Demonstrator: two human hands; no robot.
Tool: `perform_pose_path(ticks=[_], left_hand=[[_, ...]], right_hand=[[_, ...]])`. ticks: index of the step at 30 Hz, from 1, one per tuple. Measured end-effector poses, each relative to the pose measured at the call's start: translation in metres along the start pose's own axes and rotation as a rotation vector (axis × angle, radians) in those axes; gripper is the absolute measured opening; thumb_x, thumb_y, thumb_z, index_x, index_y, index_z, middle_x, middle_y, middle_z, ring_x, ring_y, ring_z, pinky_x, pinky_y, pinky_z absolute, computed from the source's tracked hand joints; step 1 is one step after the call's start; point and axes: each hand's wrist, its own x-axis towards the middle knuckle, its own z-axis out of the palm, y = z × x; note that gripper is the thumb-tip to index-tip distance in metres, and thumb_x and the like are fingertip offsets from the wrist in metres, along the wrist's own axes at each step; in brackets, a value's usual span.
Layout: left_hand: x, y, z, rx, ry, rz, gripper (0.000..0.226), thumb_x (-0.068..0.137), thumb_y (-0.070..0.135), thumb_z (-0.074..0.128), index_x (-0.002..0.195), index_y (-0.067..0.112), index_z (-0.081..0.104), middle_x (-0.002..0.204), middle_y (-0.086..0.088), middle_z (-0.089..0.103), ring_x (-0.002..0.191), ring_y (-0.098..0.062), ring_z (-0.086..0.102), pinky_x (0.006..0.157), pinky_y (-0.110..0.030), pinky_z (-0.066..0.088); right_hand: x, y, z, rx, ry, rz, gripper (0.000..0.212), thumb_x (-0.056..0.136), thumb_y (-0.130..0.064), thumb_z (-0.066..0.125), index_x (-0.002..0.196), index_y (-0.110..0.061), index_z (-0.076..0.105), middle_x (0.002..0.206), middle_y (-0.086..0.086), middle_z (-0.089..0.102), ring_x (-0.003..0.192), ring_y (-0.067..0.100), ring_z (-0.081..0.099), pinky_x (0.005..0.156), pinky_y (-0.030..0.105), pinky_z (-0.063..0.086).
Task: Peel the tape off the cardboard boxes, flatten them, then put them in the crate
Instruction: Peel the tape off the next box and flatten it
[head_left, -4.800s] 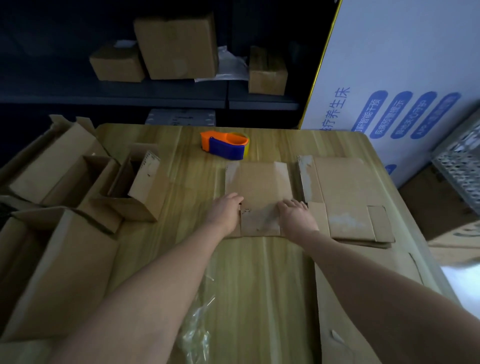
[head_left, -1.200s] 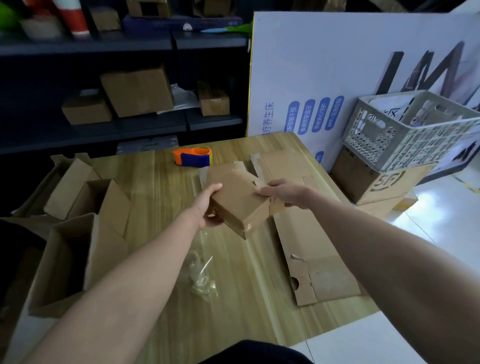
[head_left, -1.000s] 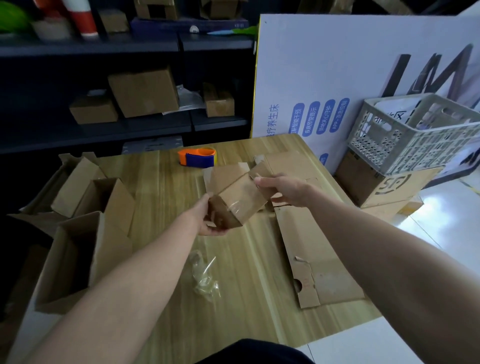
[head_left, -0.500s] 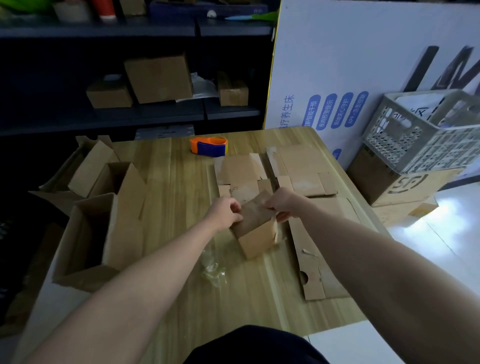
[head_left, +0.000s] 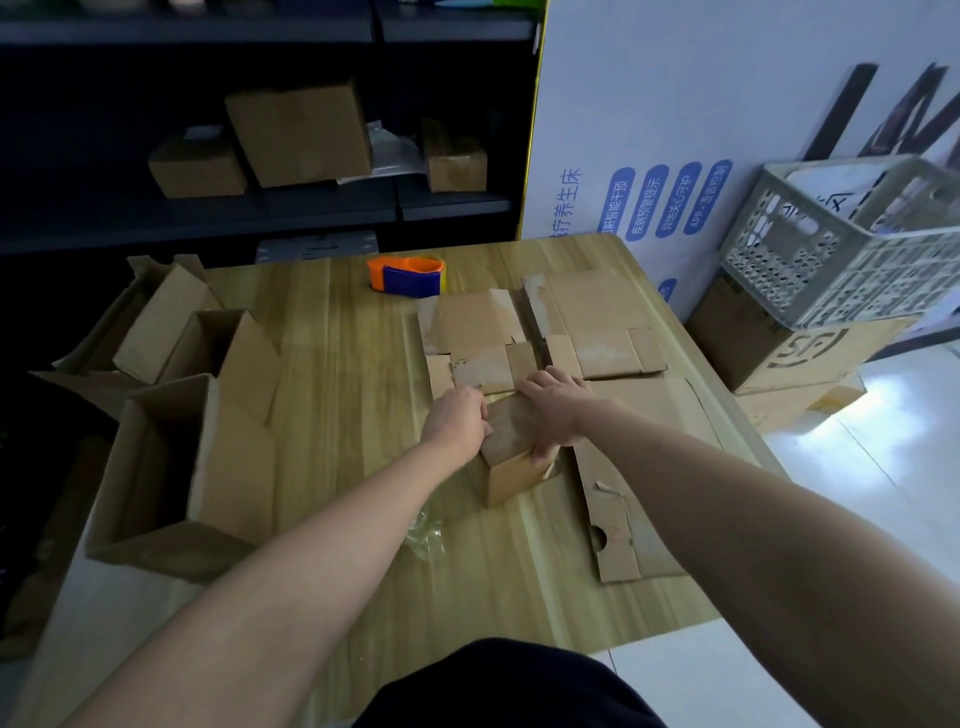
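Observation:
A small brown cardboard box (head_left: 511, 475) stands on the wooden table (head_left: 337, 364) near its middle. My left hand (head_left: 457, 423) grips the box's left top edge. My right hand (head_left: 553, 410) lies over its top, thumb curled down the front face. Just behind the hands lies a flattened box (head_left: 475, 338), and another flattened box (head_left: 597, 322) rests to its right. A long flat cardboard sheet (head_left: 634, 493) stretches along the table's right side. The grey plastic crate (head_left: 841, 249) sits on a brown carton beyond the table's right edge.
Several open cardboard boxes (head_left: 176, 426) crowd the table's left side. An orange and blue tape dispenser (head_left: 408, 275) sits at the back. Crumpled clear tape (head_left: 426, 535) lies near the front. Dark shelves with more boxes (head_left: 301, 130) stand behind. A white printed board (head_left: 675, 130) leans at the right.
I lifted a small box from the table, turned it in both hands, then set it down in front of the flattened boxes. Both hands now press closer on its top.

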Motion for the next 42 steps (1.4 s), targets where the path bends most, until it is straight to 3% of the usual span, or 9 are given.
perform_pose_path(ticks=[11, 16, 19, 23, 28, 34, 39, 42], left_hand=[[-0.007, 0.006, 0.006, 0.044, -0.001, -0.043, 0.014, 0.088, 0.009, 0.061, 0.076, 0.014, 0.062, 0.096, -0.010, 0.065, 0.091, -0.028, 0.060, 0.066, -0.030, 0.041], [-0.007, -0.001, 0.013, 0.095, -0.034, 0.091, 0.007, 0.092, 0.007, 0.054, 0.095, 0.009, 0.059, 0.110, -0.009, 0.056, 0.113, -0.024, 0.047, 0.089, -0.035, 0.043], [-0.010, -0.004, 0.016, 0.041, 0.053, 0.104, 0.010, 0.092, 0.006, 0.055, 0.100, 0.010, 0.059, 0.109, -0.004, 0.054, 0.102, -0.019, 0.050, 0.082, -0.029, 0.042], [-0.013, -0.002, 0.018, 0.033, 0.099, 0.069, 0.012, 0.089, 0.003, 0.059, 0.092, 0.008, 0.070, 0.099, -0.004, 0.062, 0.086, -0.014, 0.054, 0.070, -0.023, 0.039], [-0.013, 0.004, 0.015, -0.007, 0.103, -0.039, 0.013, 0.086, 0.003, 0.059, 0.084, 0.012, 0.068, 0.094, -0.003, 0.066, 0.080, -0.015, 0.052, 0.067, -0.025, 0.037], [-0.015, 0.011, 0.016, 0.011, 0.111, -0.076, 0.015, 0.088, 0.000, 0.055, 0.087, 0.010, 0.066, 0.097, -0.007, 0.066, 0.087, -0.020, 0.058, 0.069, -0.029, 0.043], [-0.021, 0.003, 0.026, -0.002, 0.183, -0.001, 0.009, 0.094, 0.007, 0.051, 0.098, 0.008, 0.059, 0.107, -0.007, 0.056, 0.099, -0.020, 0.051, 0.078, -0.027, 0.040], [-0.021, -0.001, 0.027, -0.005, 0.193, 0.029, 0.010, 0.093, 0.004, 0.053, 0.092, 0.006, 0.062, 0.103, -0.009, 0.057, 0.098, -0.021, 0.053, 0.074, -0.022, 0.034]], right_hand=[[-0.003, -0.001, -0.001, 0.046, 0.004, 0.005, 0.117, 0.054, -0.051, 0.085, 0.147, -0.025, 0.019, 0.143, 0.000, 0.028, 0.136, 0.028, 0.021, 0.112, 0.049, 0.018], [-0.004, -0.003, -0.002, 0.021, 0.001, 0.015, 0.117, 0.054, -0.052, 0.084, 0.147, -0.024, 0.019, 0.143, 0.001, 0.028, 0.136, 0.028, 0.023, 0.111, 0.048, 0.021], [-0.003, -0.004, 0.000, 0.044, -0.003, 0.031, 0.118, 0.054, -0.052, 0.084, 0.147, -0.025, 0.018, 0.143, 0.001, 0.028, 0.135, 0.029, 0.023, 0.110, 0.049, 0.023], [-0.003, -0.004, 0.002, 0.049, -0.007, 0.040, 0.118, 0.052, -0.053, 0.084, 0.146, -0.025, 0.019, 0.141, 0.001, 0.030, 0.133, 0.029, 0.026, 0.108, 0.050, 0.026], [-0.004, -0.005, 0.002, 0.049, -0.012, 0.056, 0.119, 0.051, -0.054, 0.085, 0.146, -0.025, 0.019, 0.140, 0.002, 0.030, 0.131, 0.030, 0.028, 0.106, 0.050, 0.028], [-0.006, -0.006, 0.004, 0.058, -0.006, 0.058, 0.119, 0.051, -0.053, 0.085, 0.146, -0.023, 0.020, 0.139, 0.003, 0.031, 0.131, 0.030, 0.029, 0.106, 0.049, 0.028], [-0.007, -0.007, 0.003, 0.067, -0.011, 0.055, 0.119, 0.052, -0.052, 0.085, 0.146, -0.022, 0.020, 0.140, 0.003, 0.030, 0.131, 0.031, 0.029, 0.107, 0.049, 0.028], [-0.009, -0.007, 0.002, 0.072, -0.012, 0.060, 0.117, 0.053, -0.051, 0.085, 0.146, -0.022, 0.020, 0.139, 0.003, 0.031, 0.130, 0.031, 0.029, 0.106, 0.049, 0.029]])
